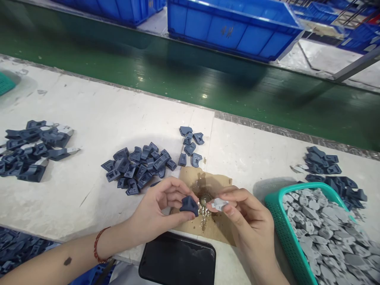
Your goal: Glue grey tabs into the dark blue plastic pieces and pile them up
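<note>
- Black and glossy, a phone (pixel 178 259) lies flat at the near edge of the table (pixel 103 107), just below the hands.
- Left hand (pixel 157 209), with a red bracelet (pixel 97 246) at its wrist: thumb and fingers close on a dark blue part (pixel 189 206), tilted and held above the table.
- Right hand (pixel 252 219): thumb and fingertips pinch a small light grey piece (pixel 219 204), level with the dark blue part and apart from it.
- Brown cardboard (pixel 218 182) lies under both hands, spotted with wet, shiny patches; a small round object (pixel 204 199) sits on it between them, too hidden to make out.
- Green plastic basket (pixel 285 231), just right of the right hand, heaped with grey pieces (pixel 329 229).
- Dark blue parts past the left hand, in a loose pile (pixel 141 164), with a smaller cluster (pixel 190 144) beyond the cardboard.
- Mixed dark and grey parts (pixel 32 150) at far left.
- Green belt (pixel 142 59) runs behind the table.
- Blue crates (pixel 231 29) stand beyond the belt.
</note>
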`<state>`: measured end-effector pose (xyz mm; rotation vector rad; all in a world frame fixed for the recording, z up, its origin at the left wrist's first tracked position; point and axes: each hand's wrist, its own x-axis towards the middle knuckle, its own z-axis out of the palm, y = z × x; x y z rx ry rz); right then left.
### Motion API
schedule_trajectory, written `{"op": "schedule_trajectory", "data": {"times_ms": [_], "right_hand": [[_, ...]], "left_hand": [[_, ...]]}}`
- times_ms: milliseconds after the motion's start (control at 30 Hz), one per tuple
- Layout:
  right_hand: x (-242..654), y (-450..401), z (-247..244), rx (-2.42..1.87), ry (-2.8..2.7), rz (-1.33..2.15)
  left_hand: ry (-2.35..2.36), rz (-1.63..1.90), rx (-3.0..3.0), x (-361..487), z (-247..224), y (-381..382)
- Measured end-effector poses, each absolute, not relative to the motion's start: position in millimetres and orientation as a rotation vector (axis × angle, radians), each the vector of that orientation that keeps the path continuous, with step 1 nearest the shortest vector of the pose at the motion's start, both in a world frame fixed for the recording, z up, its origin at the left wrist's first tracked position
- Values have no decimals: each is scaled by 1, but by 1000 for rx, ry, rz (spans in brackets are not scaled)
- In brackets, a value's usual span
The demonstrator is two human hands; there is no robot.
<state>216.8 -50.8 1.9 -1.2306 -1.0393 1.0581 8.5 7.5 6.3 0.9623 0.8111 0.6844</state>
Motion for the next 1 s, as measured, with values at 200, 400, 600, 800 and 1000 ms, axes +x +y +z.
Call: {"op": "schedule_trajectory", "data": {"times_ms": [200,400,600,800,1000], "right_hand": [[210,-53,2,-1207,-983,1146],[207,-56,0,-1200,-966,1158],[205,-57,-3,-1182,-850,1262],[202,-56,2,-1196,-878,1187],[198,-54,9,-1259,-981,1056]], "left_hand": [[618,763,899,9,2,7],[621,869,918,9,-2,8],[628,926,1019,10,1,7],[722,914,1242,11,-1,-1],[741,963,1649,9,-8,-1]]}}
